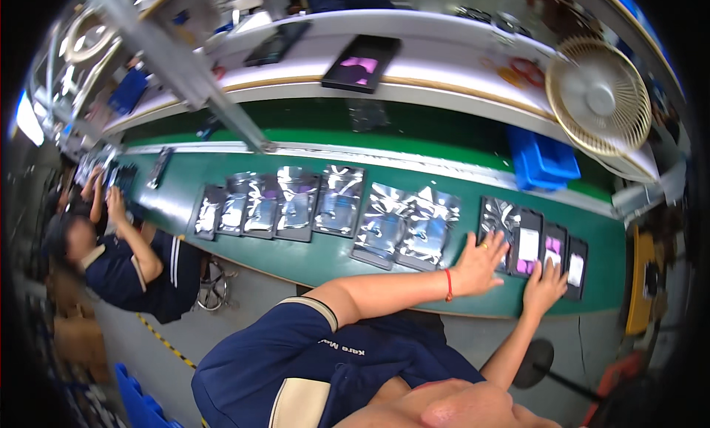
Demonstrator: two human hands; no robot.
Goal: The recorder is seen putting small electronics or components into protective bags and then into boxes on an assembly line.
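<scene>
My left hand (479, 267), with a red cord at the wrist and a ring, lies with fingers spread at the near end of a silver bag (498, 212) on a black tray. To its right is a black tray holding a white rectangular piece (529, 242) and pink pads. My right hand (546, 286) has its fingers apart over the near end of another black tray with pink pads (553, 245). Beside it, rightmost, sits a black tray with a white piece (575, 267). Whether either hand presses on the trays I cannot tell.
Several silver bags on black trays (340, 206) line the green bench (466, 299) leftward. A shelf behind bears another black tray (336, 77) and a cream fan (597, 95). Blue bins (543, 162) stand beneath it. A co-worker (126, 269) works at far left.
</scene>
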